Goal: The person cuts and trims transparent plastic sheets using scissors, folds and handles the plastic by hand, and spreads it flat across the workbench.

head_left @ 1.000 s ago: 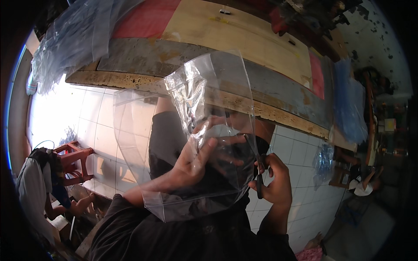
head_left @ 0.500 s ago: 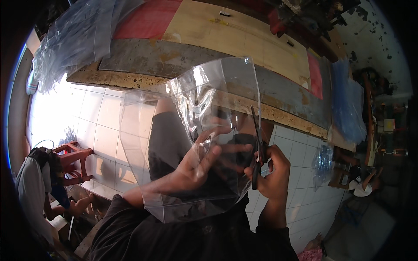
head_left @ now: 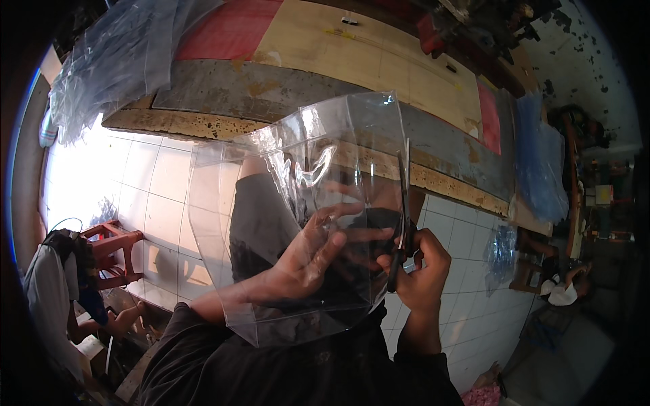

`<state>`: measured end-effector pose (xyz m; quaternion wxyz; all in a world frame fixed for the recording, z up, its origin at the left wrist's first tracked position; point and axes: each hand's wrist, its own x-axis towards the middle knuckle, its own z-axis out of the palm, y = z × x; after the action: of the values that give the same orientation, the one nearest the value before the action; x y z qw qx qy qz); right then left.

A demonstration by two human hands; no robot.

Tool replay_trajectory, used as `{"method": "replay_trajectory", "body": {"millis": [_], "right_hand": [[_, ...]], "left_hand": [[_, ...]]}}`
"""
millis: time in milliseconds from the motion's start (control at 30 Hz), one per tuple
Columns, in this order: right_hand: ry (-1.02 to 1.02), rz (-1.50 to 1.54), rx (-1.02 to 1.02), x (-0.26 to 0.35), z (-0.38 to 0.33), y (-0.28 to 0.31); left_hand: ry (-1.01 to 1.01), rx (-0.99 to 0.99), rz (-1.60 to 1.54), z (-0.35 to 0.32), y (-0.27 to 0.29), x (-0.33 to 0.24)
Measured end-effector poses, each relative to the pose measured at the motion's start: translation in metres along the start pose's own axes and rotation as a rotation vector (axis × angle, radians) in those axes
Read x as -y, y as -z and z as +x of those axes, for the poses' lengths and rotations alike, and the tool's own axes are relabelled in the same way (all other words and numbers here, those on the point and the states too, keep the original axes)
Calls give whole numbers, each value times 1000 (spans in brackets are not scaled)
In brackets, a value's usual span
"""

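A clear plastic bag-like piece (head_left: pixel 313 169), creased and glossy, is held up in front of my lap. My left hand (head_left: pixel 305 260) shows through it, fingers stretched to the right and thumb apart, bearing the plastic; whether the hand is inside or behind it I cannot tell. My right hand (head_left: pixel 425 271) is closed around the handles of black-handled scissors (head_left: pixel 405 196). Their blades point up along the plastic's right edge, a little apart at the tips. Whether they touch the plastic is unclear.
Beyond the plastic runs a long worn workbench (head_left: pixel 325 78) with a yellow and red top. Clear plastic sheets (head_left: pixel 125 61) lie at its left end, bluish ones (head_left: pixel 542 162) at its right. A red stool (head_left: pixel 118 254) stands left; another person (head_left: pixel 562 287) sits far right.
The scissors have swung more upright, their tips higher and slightly further right, with the blades now visibly apart. The plastic has shifted slightly. My left hand stays nearly in place.
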<state>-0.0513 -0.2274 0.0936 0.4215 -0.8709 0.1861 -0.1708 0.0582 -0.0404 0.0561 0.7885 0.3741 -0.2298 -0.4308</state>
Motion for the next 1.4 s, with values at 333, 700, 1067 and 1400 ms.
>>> {"method": "replay_trajectory", "body": {"millis": [333,700,1067,1400], "right_hand": [[-19,5,-30,4,-4,-3],[17,-74,-33,-9,-8,6],[-117,148,169,-7,1,26],[-19,-19,51,3,9,13]], "left_hand": [[-17,1,-19,-1,0,-2],[-12,18,-1,0,1,0],[-14,8,-34,0,1,5],[-3,48,-3,0,-3,-1]]}}
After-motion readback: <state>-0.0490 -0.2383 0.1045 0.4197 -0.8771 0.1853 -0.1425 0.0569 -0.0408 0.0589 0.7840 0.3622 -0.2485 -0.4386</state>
